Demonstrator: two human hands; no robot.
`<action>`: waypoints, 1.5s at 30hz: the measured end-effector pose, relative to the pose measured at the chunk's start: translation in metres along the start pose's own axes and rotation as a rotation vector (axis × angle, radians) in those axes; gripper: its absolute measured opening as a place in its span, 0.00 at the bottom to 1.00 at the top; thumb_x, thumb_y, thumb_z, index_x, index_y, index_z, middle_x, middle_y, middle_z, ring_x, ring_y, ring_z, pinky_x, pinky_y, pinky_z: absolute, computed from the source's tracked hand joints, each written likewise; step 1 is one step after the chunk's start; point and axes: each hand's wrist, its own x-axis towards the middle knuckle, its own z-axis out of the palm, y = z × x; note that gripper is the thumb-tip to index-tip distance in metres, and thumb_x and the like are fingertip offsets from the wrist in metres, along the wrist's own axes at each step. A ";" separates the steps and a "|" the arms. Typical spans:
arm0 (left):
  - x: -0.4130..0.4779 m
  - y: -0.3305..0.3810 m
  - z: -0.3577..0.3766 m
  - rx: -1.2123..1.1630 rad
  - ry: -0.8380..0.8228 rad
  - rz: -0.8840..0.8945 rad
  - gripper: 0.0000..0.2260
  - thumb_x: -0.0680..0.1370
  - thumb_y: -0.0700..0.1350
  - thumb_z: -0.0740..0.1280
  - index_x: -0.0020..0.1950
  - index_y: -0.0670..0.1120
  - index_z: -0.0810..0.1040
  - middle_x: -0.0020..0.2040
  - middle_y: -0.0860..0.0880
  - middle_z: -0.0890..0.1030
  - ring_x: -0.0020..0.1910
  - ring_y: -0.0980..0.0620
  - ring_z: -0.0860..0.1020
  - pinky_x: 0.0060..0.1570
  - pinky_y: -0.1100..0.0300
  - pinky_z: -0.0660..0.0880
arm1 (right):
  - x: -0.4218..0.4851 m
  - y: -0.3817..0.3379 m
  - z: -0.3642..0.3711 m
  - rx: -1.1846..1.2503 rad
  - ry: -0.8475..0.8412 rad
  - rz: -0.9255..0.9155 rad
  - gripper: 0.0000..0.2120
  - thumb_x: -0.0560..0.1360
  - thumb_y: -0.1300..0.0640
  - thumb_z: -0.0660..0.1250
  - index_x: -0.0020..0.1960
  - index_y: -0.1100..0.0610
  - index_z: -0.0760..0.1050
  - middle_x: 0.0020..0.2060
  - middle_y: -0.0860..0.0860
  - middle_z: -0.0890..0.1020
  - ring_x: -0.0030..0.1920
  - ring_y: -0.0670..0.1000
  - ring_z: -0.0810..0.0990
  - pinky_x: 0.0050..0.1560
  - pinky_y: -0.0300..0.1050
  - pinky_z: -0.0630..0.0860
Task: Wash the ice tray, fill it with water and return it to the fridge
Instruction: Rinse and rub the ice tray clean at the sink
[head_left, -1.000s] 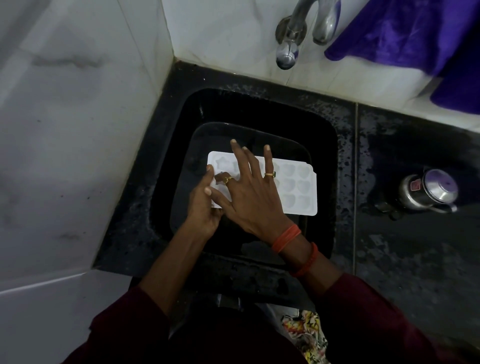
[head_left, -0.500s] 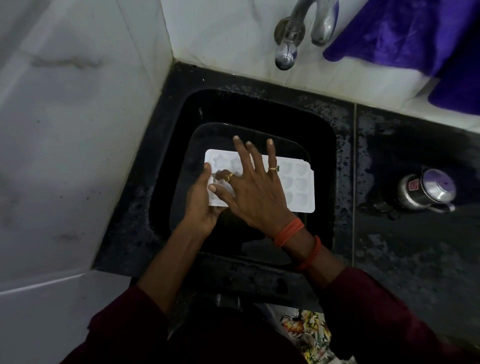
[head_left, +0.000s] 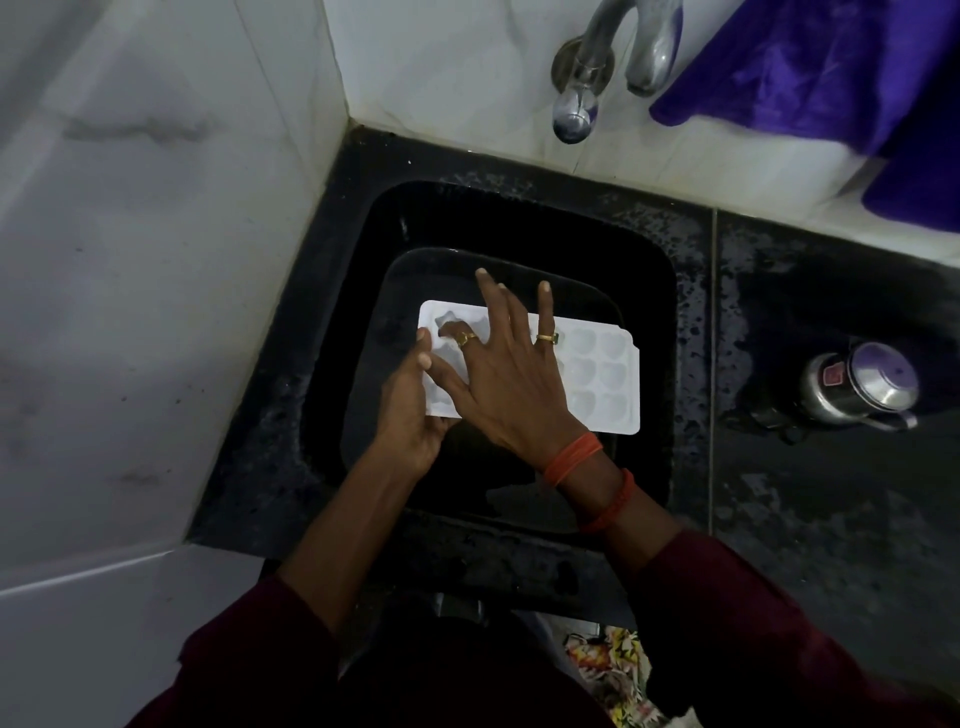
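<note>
1. The left hand (head_left: 410, 410) grips the left end of the ice tray (head_left: 597, 374). Its thumb lies on the top rim and its fingers are hidden beneath.
2. The right hand (head_left: 509, 374) lies spread over the tray's left half, palm down. Three fingers are straight, their tips past the far edge. The ringed forefinger bends down towards a star-shaped cell, though whether it touches inside is hard to tell.
3. The tray is white plastic, a flat rectangle with its cells facing up. Its long axis runs left to right, with the right end dipping slightly towards the person. The hands cover the left cells. The right cells look rounded or heart-shaped, their outlines faint.
4. It is held over a dark, rounded-square vessel (head_left: 395, 291) inside the black sink (head_left: 691, 338). What that vessel is cannot be made out.
5. Orange threads (head_left: 571, 457) circle the right wrist.
6. A shiny metal tap (head_left: 576, 114) projects from the white tiled wall (head_left: 156, 260), its top cut off.
7. On the speckled black counter (head_left: 831, 519) stands a steel lidded pot (head_left: 857, 387); above it hangs a purple cloth (head_left: 831, 67), partly out of frame.
</note>
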 end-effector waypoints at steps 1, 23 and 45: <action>0.000 -0.001 0.000 0.000 -0.003 -0.010 0.21 0.79 0.60 0.68 0.62 0.46 0.82 0.57 0.42 0.86 0.55 0.42 0.86 0.59 0.42 0.80 | 0.001 0.000 0.002 -0.003 0.007 -0.001 0.27 0.80 0.31 0.51 0.63 0.45 0.79 0.79 0.57 0.61 0.78 0.58 0.63 0.78 0.63 0.37; 0.007 -0.004 -0.003 -0.040 -0.008 -0.026 0.20 0.79 0.59 0.68 0.61 0.44 0.83 0.56 0.41 0.86 0.57 0.39 0.85 0.63 0.38 0.78 | 0.006 0.014 0.001 -0.119 0.050 -0.104 0.26 0.81 0.33 0.51 0.62 0.44 0.81 0.78 0.60 0.64 0.74 0.61 0.68 0.78 0.66 0.43; 0.009 -0.006 -0.002 -0.145 -0.153 -0.020 0.30 0.79 0.61 0.69 0.74 0.44 0.74 0.71 0.40 0.77 0.70 0.40 0.77 0.74 0.42 0.68 | -0.016 0.001 0.022 0.040 -0.178 -0.118 0.37 0.81 0.33 0.40 0.83 0.53 0.48 0.82 0.53 0.49 0.82 0.51 0.45 0.80 0.60 0.45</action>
